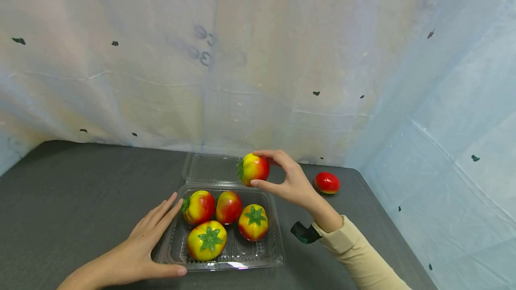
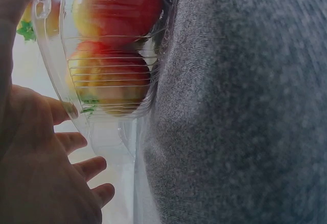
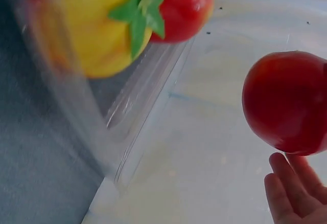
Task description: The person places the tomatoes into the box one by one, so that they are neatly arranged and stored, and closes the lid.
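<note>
Fruit, count six: four in the tray (image 1: 238, 265), one held fruit (image 1: 258, 168) raised above the tray's rear edge, one red fruit (image 1: 327, 183) alone on the table (image 1: 371, 232), right of the tray. Of the four, two sit with star-shaped green calyxes facing up; the rear two lie on their sides. Skins smooth, glossy, yellow running to red; shapes round, some lightly lobed. Right hand (image 1: 296, 187), one: thumb and fingers pinch the held fruit. Left hand (image 1: 141, 245), one: fingers extended and spread at the tray's left rim; firmness of contact cannot be told. Tray, one: clear thin plastic, ribbed walls; one clear lid (image 1: 213, 167) laid back behind. Table covering dark grey, fabric-like. Backdrop: creased, translucent sheet (image 1: 258, 66) with small dark spots.
</note>
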`<state>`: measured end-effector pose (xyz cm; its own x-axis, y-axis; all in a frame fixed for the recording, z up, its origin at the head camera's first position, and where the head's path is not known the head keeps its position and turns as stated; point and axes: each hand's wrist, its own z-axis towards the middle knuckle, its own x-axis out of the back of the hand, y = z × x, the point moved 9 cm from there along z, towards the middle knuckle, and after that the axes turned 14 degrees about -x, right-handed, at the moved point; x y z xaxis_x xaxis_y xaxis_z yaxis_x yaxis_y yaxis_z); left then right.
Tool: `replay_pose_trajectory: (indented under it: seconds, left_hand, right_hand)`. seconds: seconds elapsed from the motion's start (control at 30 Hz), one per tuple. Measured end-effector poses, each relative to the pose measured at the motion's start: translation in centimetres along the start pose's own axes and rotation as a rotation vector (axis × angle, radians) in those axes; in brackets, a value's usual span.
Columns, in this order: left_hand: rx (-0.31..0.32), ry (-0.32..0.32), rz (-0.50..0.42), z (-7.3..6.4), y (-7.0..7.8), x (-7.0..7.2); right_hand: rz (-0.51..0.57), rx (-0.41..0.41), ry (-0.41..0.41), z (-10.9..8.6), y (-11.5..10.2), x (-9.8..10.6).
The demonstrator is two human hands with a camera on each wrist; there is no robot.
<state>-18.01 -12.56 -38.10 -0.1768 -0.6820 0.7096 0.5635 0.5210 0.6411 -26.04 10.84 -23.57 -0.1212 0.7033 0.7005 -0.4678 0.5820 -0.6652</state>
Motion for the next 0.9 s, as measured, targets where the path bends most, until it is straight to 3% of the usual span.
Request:
replay_pose_trajectory:
  seconds: [0.13, 0.9]
  left_hand:
    - [-0.005, 0.001, -0.003, 0.0, -0.1, 0.0]
    - [-0.007, -0.004, -0.026, -0.2, 0.0, 0.1]
  right_hand:
    - [0.006, 0.034, -0.019, 0.3, 0.7, -1.0]
    - [0.050, 0.103, -0.142, -0.3, -2.0, -4.3]
